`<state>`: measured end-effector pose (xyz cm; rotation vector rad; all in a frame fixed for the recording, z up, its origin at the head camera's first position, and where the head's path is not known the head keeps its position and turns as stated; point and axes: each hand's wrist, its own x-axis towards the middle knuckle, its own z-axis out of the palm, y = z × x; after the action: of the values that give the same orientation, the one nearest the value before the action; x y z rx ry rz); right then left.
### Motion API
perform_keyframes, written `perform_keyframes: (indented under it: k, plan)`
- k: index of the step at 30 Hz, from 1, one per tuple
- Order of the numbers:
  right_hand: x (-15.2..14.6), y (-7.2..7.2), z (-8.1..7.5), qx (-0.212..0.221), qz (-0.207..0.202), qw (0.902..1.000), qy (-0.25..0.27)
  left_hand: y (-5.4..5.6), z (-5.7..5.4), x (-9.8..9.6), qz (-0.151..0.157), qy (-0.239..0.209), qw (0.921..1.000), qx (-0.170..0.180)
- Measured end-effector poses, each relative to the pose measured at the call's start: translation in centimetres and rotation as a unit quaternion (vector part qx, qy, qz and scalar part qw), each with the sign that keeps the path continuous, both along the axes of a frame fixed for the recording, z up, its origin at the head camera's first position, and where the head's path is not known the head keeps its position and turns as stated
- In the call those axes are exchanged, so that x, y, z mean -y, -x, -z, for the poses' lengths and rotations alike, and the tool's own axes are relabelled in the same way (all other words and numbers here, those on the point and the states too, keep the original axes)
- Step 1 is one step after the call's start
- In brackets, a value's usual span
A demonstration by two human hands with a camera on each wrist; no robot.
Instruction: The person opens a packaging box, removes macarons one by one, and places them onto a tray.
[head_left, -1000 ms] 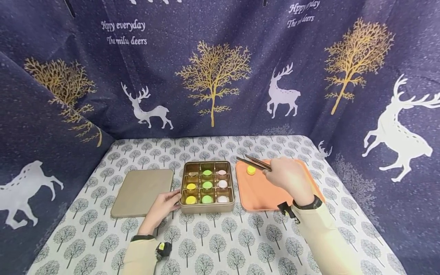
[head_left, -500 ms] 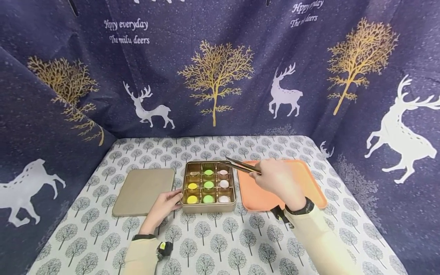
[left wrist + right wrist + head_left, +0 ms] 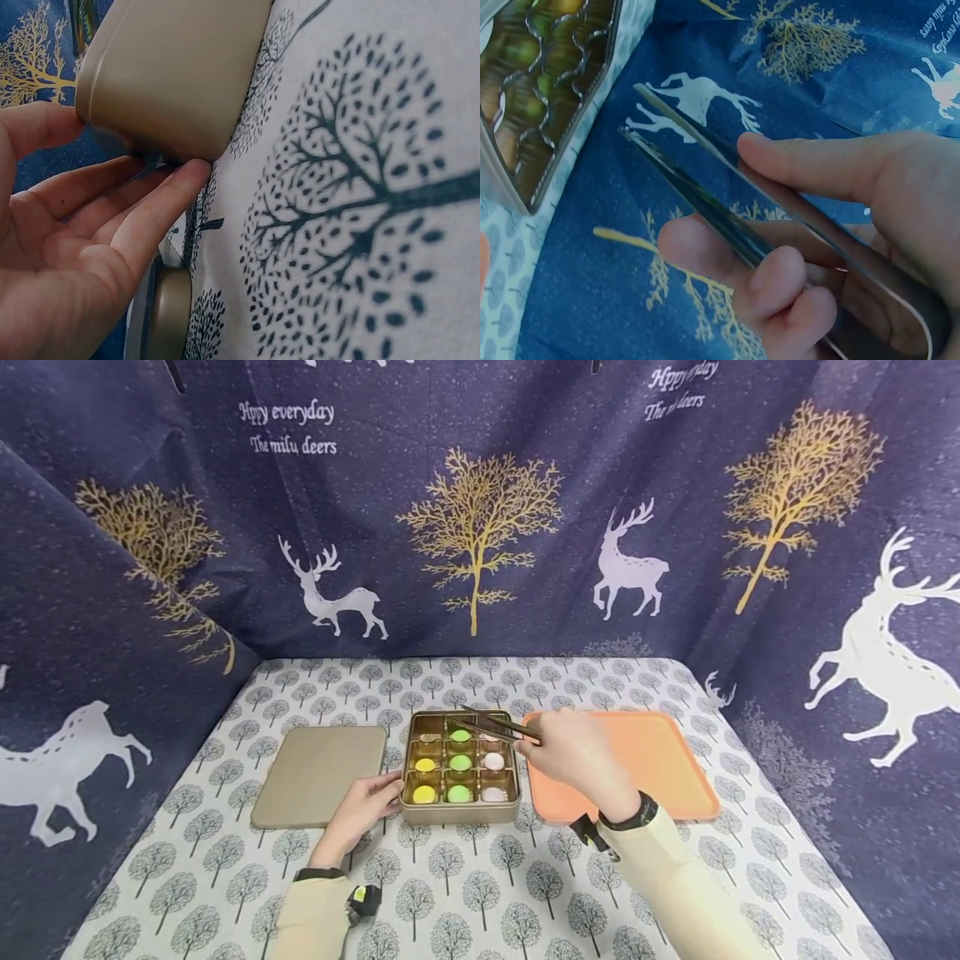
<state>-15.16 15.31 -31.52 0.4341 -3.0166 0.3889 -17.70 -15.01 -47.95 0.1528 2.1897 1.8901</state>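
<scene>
A gold tin box (image 3: pixel 461 814) with a gold divided insert stands in the middle of the table. Yellow pieces (image 3: pixel 423 794), green pieces (image 3: pixel 459 793) and white or pale pink pieces (image 3: pixel 495 794) sit in its compartments. My left hand (image 3: pixel 367 800) touches the tin's left side, thumb at the rim and fingertips low on the wall. My right hand (image 3: pixel 573 756) holds dark metal tweezers (image 3: pixel 679 180) over the tin's back rows. In the right wrist view their tips are apart with nothing between them. The back-left compartment's content is hard to make out.
A flat gold lid (image 3: pixel 322 777) lies left of the tin. To the right is an orange tray (image 3: pixel 660 768), partly hidden by the right hand. A tree-patterned cloth (image 3: pixel 480 893) covers the table, and a dark blue curtain (image 3: pixel 337 502) hangs behind.
My right hand has moved left with the tweezers, from above the tray to above the tin. A yellow piece seen on the tray earlier is out of sight. The left hand stays at the tin.
</scene>
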Motion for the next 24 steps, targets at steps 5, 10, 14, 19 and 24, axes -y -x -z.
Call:
perform_keyframes:
  k: [5,10,14,19,24]
  plan:
    - [1.0,0.4,0.4,0.02,-0.009,0.9998,0.004,0.1,0.2,0.1,0.003,-0.004,1.0,0.001]
    - [2.0,0.5,0.4,0.028,-0.021,0.9993,-0.009,0.1,0.1,0.1,-0.003,-0.003,1.0,0.003]
    - [2.7,0.5,0.2,0.048,-0.021,0.9984,-0.021,0.1,-0.1,-0.1,-0.009,0.005,1.0,0.0]
    - [3.7,0.4,0.1,0.051,-0.026,0.9971,-0.05,0.2,-0.1,-0.2,-0.007,0.011,0.9999,-0.003]
    - [4.5,0.1,0.1,0.039,-0.041,0.9964,-0.063,0.2,0.2,-0.1,-0.01,0.007,0.9999,0.005]
